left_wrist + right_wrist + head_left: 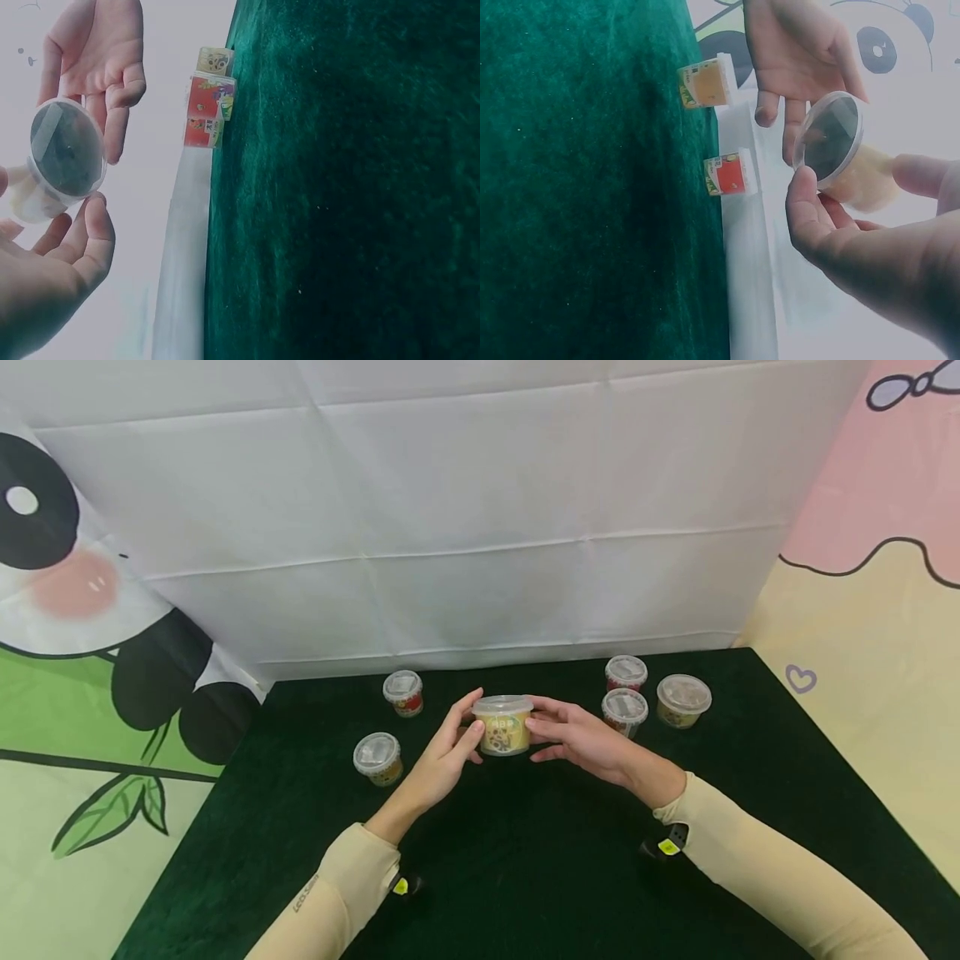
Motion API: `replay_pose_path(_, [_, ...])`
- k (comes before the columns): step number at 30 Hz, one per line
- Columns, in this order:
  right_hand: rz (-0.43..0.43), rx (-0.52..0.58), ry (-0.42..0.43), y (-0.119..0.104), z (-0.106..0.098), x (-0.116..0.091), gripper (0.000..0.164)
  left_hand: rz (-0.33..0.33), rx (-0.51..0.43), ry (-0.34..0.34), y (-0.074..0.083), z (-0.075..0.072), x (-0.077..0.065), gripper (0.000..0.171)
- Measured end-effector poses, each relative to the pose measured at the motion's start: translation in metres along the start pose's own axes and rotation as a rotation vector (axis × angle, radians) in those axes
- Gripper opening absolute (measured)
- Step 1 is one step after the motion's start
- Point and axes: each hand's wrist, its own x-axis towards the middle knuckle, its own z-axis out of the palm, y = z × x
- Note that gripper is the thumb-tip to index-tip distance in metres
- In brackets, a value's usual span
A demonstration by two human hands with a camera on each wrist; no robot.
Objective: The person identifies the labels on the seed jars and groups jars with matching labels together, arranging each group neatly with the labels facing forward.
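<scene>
Between both hands is a small round tub (505,733) with a clear lid and a yellow printed label. My left hand (438,764) grips its left side, thumb on the front and fingers behind. On the opposite side, my right hand (585,745) holds it the same way, fingers spread. Both wrist views show the tub (69,150) raised above the green cloth (337,187). Its lid (829,139) looks closed, and the contents cannot be made out.
On the left stand a red-labelled tub (407,703) and a yellowish tub (382,767). Two red-labelled tubs, one behind (626,673) and one in front (624,714), stand right, beside a yellowish tub (682,706). White fabric (480,602) hangs along the table's back edge.
</scene>
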Motion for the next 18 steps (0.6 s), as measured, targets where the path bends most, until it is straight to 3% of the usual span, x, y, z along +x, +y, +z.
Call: replay_pose_path(18, [-0.022, -0.018, 0.004, -0.0006, 0.0052, 0.0023, 0.064, -0.028, -0.006, -0.017, 0.0024, -0.0081, -0.0039, 0.051])
